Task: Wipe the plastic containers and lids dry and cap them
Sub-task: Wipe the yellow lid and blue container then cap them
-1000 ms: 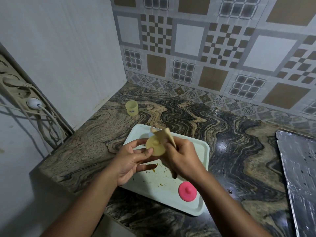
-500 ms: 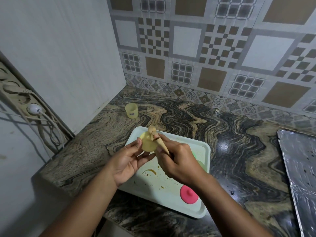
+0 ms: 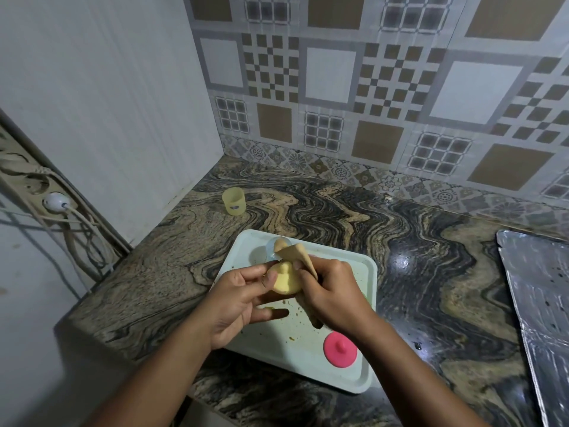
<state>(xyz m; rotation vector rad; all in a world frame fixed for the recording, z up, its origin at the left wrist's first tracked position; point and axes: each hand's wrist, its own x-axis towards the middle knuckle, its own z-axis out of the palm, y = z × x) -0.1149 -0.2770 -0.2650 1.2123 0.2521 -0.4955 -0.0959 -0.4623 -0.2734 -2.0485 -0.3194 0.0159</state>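
Pinching the small round yellow plastic lid (image 3: 284,280) by its rim with the left hand (image 3: 243,298), above the middle of the pale rectangular plastic tray (image 3: 354,374) near the worktop (image 3: 431,272) front edge. Clamped round a tan wiping cloth (image 3: 297,252) with the right hand (image 3: 332,291), pressed against the lid. Probably light, stiff, slick if wet: best held at rim or knob. Matching yellow translucent plastic cup (image 3: 234,201) toward the worktop's far left corner.

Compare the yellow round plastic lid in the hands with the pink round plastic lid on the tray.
The yellow round plastic lid is held above the pale green tray by the left hand; the pink round plastic lid lies flat on it. The right hand holds a beige cloth against the yellow lid; the pink lid is untouched. Both are round with a centre knob.
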